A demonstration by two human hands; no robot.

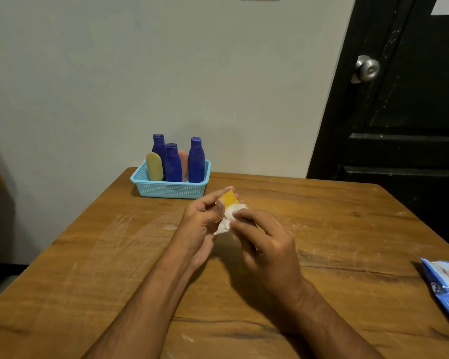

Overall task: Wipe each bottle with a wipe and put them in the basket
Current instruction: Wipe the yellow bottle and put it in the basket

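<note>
My left hand (201,224) grips a small yellow bottle (228,198) above the middle of the table; only its upper end shows past my fingers. My right hand (263,244) pinches a crumpled white wipe (227,220) against the bottle's lower part. A light blue perforated basket (170,190) stands at the table's far edge by the wall. Upright in it are three dark blue bottles (196,161), a pale yellow bottle (154,167) and a pinkish bottle (183,161), partly hidden behind the blue ones.
The wooden table (88,268) shows white smears and scratches. A blue wipes packet (445,288) lies at the right edge, partly out of view. A black door with a metal knob (367,68) stands beyond the table at the right.
</note>
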